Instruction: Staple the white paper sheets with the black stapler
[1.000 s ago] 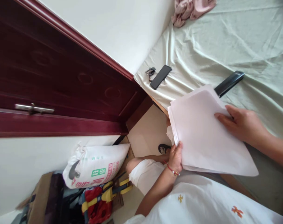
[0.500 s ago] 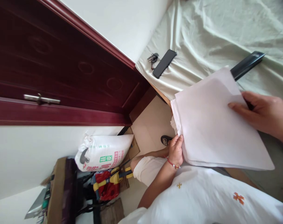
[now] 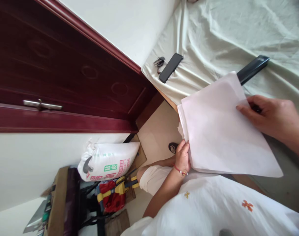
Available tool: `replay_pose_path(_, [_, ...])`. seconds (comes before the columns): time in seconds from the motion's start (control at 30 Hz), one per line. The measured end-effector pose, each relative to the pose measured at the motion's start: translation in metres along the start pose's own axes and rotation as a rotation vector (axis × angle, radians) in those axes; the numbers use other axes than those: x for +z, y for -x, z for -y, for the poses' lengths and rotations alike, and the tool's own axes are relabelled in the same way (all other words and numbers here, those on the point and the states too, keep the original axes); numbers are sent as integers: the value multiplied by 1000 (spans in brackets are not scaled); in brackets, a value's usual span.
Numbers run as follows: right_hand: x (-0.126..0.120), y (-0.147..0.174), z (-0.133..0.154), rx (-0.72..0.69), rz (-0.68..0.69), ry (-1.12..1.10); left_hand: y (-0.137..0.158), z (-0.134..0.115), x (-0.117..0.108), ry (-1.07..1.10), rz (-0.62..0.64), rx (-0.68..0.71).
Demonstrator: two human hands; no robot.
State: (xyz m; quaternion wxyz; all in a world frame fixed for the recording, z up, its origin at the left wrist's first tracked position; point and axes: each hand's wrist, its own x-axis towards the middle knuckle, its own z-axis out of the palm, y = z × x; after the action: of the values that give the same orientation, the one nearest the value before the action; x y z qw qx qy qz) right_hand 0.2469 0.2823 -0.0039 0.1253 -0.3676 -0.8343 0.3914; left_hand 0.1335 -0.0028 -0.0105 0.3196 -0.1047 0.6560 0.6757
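A stack of white paper sheets [image 3: 220, 131] is held in front of my body, its left edges slightly fanned. My left hand [image 3: 182, 158] is closed on the lower left edge, thumb on top, a beaded red bracelet at the wrist. On the far right edge, my right hand [image 3: 274, 114] pinches the sheets between thumb and fingers; some fingertips are hidden behind the paper. A long glossy black object [image 3: 254, 69] lies on the pale green cloth [image 3: 213, 42], its near end covered by the sheets.
A black phone [image 3: 171, 67] and a bunch of keys [image 3: 159, 61] lie near the cloth's left edge. Left stands a dark red door [image 3: 90, 95] with a metal handle. Below it are a white printed sack [image 3: 110, 160] and a yellow and red item [image 3: 115, 193].
The whole view has shifted slightly, so things appear a little further left. Both hands keep their grip on the paper, and the right thumb stays near the same spot on the sheet.
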Motion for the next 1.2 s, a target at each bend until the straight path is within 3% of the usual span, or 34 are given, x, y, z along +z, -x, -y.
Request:
replay_pose_path(0.1, [-1,-2,-3,-4,29,29,1,-1,1,-11,61,31])
replay_pose_path(0.47, [-2,-6,-4,-66,66,54,1,0,0,53,-140,-38])
replay_pose_path(0.63, [-3,-2,-5,-87,79,17,-2,6,-5,66,-142,-42])
replay_pose_path(0.83, [-1,-1,0,-92,41,13,1,11,-4,51,-39,-31])
replay_pose_path(0.97, [3,-1,2,-17,-77,-68,4,12,2,34,49,-29])
replay_pose_path(1.07, [5,0,1,-26,-172,-96,5,11,4,19,39,-12])
replay_pose_path(1.2, [6,1,-3,-116,-175,-127,6,10,5,-18,-27,-33])
